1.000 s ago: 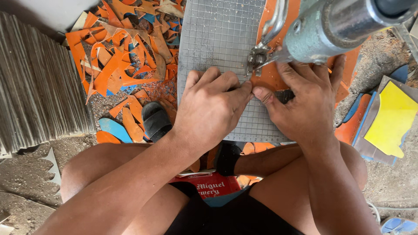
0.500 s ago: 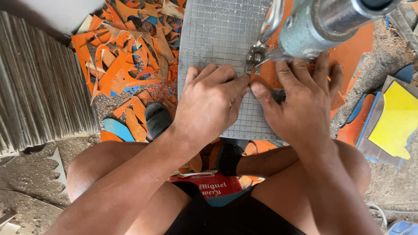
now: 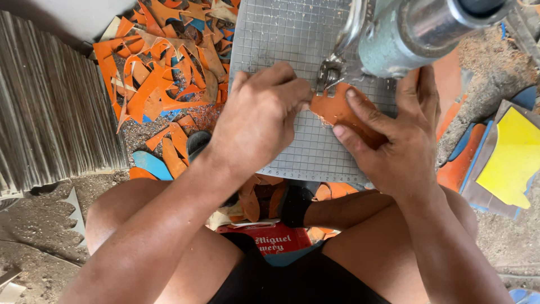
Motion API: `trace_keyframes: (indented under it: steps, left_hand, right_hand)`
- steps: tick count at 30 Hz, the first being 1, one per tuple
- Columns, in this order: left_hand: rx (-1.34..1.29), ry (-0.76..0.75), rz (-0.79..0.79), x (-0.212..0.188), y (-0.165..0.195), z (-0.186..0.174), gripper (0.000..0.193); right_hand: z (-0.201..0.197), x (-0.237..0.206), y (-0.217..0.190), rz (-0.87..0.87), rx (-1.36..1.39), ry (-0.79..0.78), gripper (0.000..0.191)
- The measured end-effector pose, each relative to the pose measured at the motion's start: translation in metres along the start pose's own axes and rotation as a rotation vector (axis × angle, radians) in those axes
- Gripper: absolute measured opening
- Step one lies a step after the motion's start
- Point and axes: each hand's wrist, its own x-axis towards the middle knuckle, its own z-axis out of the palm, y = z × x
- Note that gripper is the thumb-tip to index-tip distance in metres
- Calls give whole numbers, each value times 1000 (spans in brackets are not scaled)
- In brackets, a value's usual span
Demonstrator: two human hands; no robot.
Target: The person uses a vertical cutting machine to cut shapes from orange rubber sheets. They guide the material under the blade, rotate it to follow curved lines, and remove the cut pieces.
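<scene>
Head view, looking down: two bare knees at the bottom of the frame, two forearms reaching up. The left hand (image 3: 261, 121), centre frame, pinches the left edge of one orange piece (image 3: 337, 110) with fingers closed on it. The right hand (image 3: 396, 135), right of centre, presses flat on the same piece, fingers spread. The piece lies on one grey gridded cutting mat (image 3: 287, 39), under the foot of one grey machine (image 3: 416, 31), upper right. A heap of orange scraps (image 3: 152, 84) fills the upper left; one yellow sheet (image 3: 514, 157) lies at the right edge.
</scene>
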Motion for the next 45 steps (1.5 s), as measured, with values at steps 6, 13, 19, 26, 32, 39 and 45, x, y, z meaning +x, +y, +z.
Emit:
trace_keyframes:
  steps: [6,13,19,26,32,39,45]
  left_hand:
    - [13,-48,-17,7,-2,0,14]
    - [20,-39,-27,15,-5,2,14]
    - [20,-35,-35,19,-10,5,14]
    - [31,-11,-41,26,-13,9,16]
    - [27,-4,-38,31,-17,11,16]
    - [31,14,-20,33,-19,12,20]
    - [108,-31,-12,35,-18,8,45]
  right_hand:
    - [-2,7,-10,33,-19,-6,47]
    - [3,10,-4,10,-34,3,49]
    - [0,19,-5,-25,-33,1,45]
    - [-4,30,-13,-14,15,39,44]
    - [-4,35,-14,-25,16,59,38]
    - [-1,36,-6,-58,-13,78,34]
    - [-2,71,5,-31,208,119,11]
